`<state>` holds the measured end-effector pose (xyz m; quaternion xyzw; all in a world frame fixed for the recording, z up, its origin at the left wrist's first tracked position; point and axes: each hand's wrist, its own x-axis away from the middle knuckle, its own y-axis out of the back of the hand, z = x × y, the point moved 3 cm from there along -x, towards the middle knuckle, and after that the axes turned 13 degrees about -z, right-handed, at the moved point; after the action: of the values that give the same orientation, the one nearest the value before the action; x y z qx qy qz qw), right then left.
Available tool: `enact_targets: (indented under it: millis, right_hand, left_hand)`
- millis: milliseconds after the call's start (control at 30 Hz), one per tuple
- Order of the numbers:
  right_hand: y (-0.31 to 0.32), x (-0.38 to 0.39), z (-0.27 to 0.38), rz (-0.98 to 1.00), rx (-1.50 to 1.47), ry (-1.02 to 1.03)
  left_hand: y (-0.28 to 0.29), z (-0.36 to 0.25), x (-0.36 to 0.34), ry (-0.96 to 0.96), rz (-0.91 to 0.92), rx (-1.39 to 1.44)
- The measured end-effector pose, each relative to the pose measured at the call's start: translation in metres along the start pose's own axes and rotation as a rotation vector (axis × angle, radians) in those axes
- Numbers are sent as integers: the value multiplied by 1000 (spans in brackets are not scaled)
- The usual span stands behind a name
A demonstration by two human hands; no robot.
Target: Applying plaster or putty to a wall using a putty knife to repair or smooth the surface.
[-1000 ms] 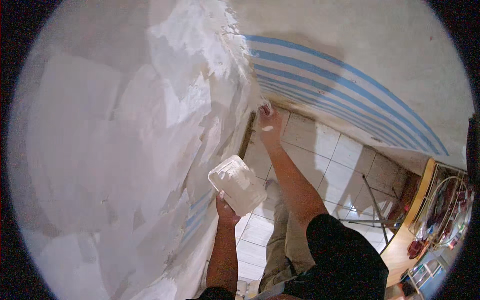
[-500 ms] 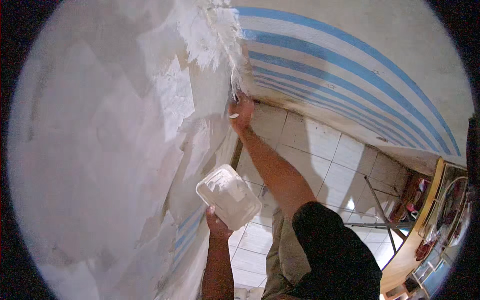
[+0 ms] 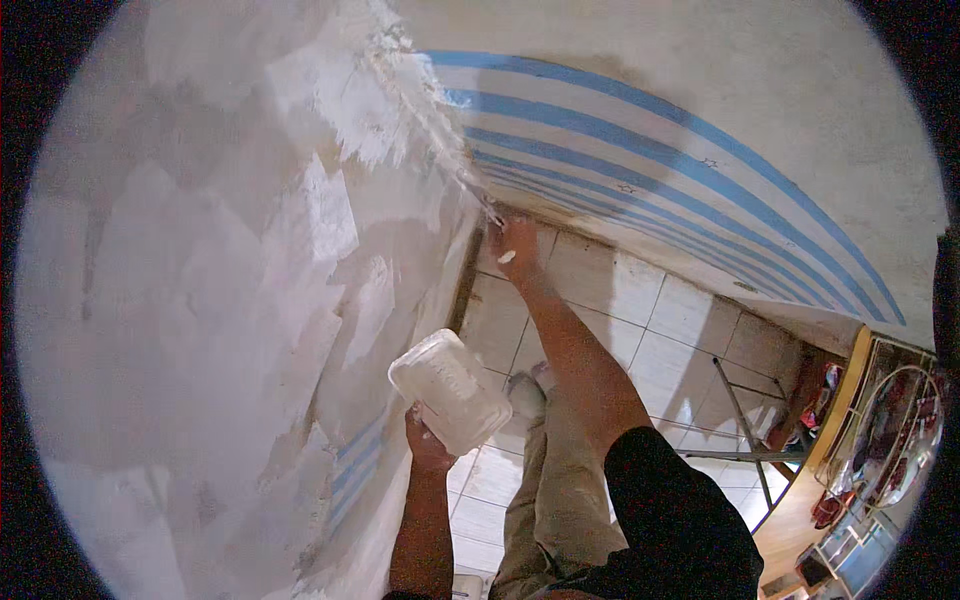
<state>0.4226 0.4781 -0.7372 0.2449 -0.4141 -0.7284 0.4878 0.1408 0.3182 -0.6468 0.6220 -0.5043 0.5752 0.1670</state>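
My left hand (image 3: pixel 430 445) is closed on the near edge of a shallow white plastic tub (image 3: pixel 455 395), tilted and smeared inside with pale filler. Low in the wall corner, my right hand (image 3: pixel 515 247) grips a putty knife (image 3: pixel 492 213), of which only a thin edge shows; the handle is hidden in the fist. A white dab sits on the back of that hand. Rough white filler (image 3: pixel 415 105) runs down the corner beside the blade. The left wall (image 3: pixel 190 300) is covered with patchy pale smears.
The right wall carries curved blue stripes (image 3: pixel 640 110). Below lies a tiled floor (image 3: pixel 600 275), with my legs and feet over it. At the right stand a metal-legged frame (image 3: pixel 745 420) and a wood-edged table (image 3: pixel 845 400) with a wire rack and clutter.
My right hand with the putty knife has moved down the corner, toward the floor. The view has shifted, and a foot now shows beyond the tub.
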Motion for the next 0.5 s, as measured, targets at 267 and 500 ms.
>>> enact_targets:
  millis: [267, 500]
  right_hand:
    - [2, -31, 49, -421, -431, -81]
    - [-8, 47, 65, -398, -606, 201]
  left_hand:
    - [-24, -4, 8, -49, 77, 50]
    - [16, -9, 9, -60, -41, 49]
